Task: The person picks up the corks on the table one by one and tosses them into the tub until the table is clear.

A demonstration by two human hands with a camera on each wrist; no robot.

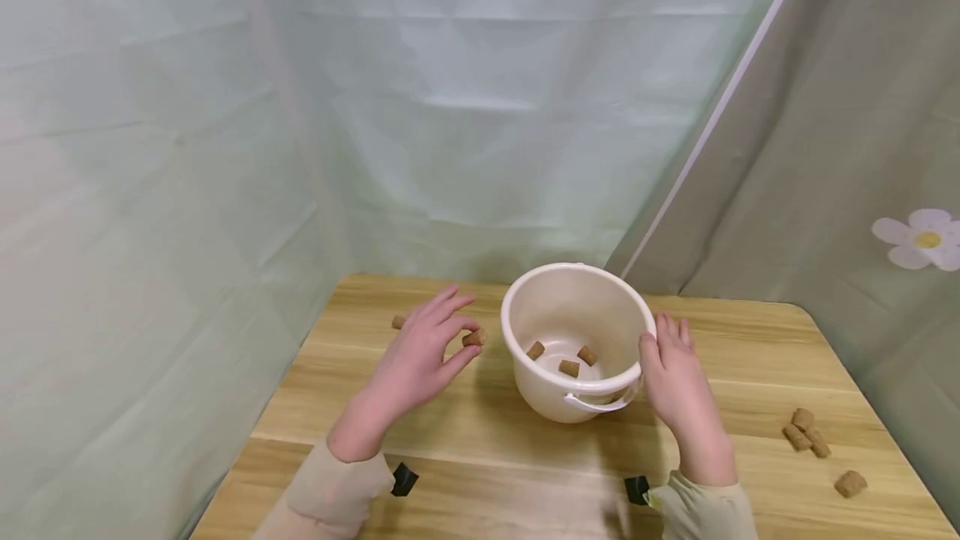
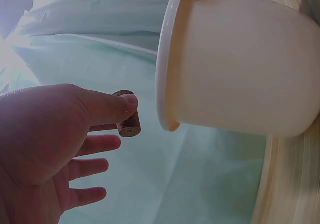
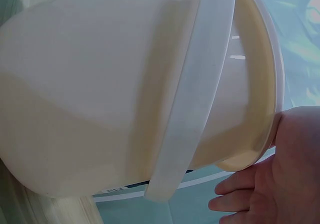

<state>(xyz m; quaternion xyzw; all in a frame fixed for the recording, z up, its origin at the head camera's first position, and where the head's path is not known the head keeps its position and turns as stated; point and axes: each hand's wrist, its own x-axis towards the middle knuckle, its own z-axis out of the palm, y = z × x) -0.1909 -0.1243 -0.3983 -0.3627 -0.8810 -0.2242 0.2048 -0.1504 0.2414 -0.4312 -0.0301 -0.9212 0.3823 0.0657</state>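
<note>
A white bucket (image 1: 536, 386) stands upright on the wooden table, with several corks (image 1: 569, 368) on its floor. To its left, my left hand (image 1: 416, 357) pinches a cork (image 1: 473, 338) between thumb and index finger; in the left wrist view this cork (image 2: 130, 125) is beside the bucket's (image 2: 240, 64) rim, not touching it, and the other fingers are extended. My right hand (image 1: 678, 382) rests on the right side of the rim; the right wrist view has the hand (image 3: 295, 169) at the rim beside the bucket's handle (image 3: 192, 99).
Another cork (image 1: 398, 322) lies behind my left hand. At the right of the table (image 1: 510, 482) are a group of corks (image 1: 802, 420) and a single one (image 1: 851, 484). Two black pieces (image 1: 404, 480) are near the sleeves. Curtains hang behind and at both sides.
</note>
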